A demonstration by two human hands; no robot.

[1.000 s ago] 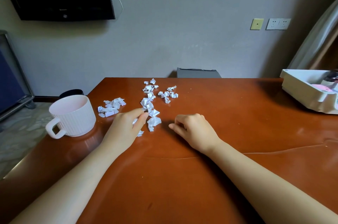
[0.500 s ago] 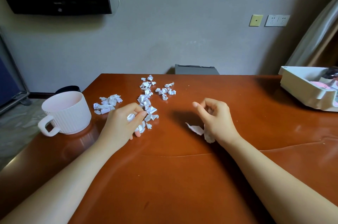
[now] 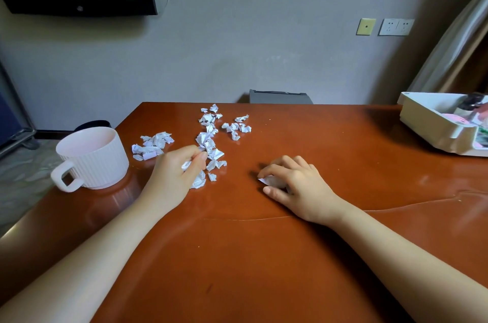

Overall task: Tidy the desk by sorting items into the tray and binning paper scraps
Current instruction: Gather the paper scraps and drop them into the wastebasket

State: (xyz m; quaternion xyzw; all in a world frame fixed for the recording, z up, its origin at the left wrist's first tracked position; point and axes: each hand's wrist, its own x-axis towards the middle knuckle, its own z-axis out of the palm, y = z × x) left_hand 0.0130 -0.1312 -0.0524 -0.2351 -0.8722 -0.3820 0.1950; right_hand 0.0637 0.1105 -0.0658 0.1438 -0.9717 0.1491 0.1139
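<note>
Our red-brown desk carries a white tray at its far right edge, items already in it, and a ribbed white mug at the left. In the middle, our left hand curls its fingers round a clutch of paper scraps, with more lying loose in three clusters just beyond. Our right hand, nearer and to the right, covers one scrap under bent fingers. We judge the risk plain: an overfull fist could shed small crumpled pieces when lifted, scattering them back across the glossy wood.
</note>
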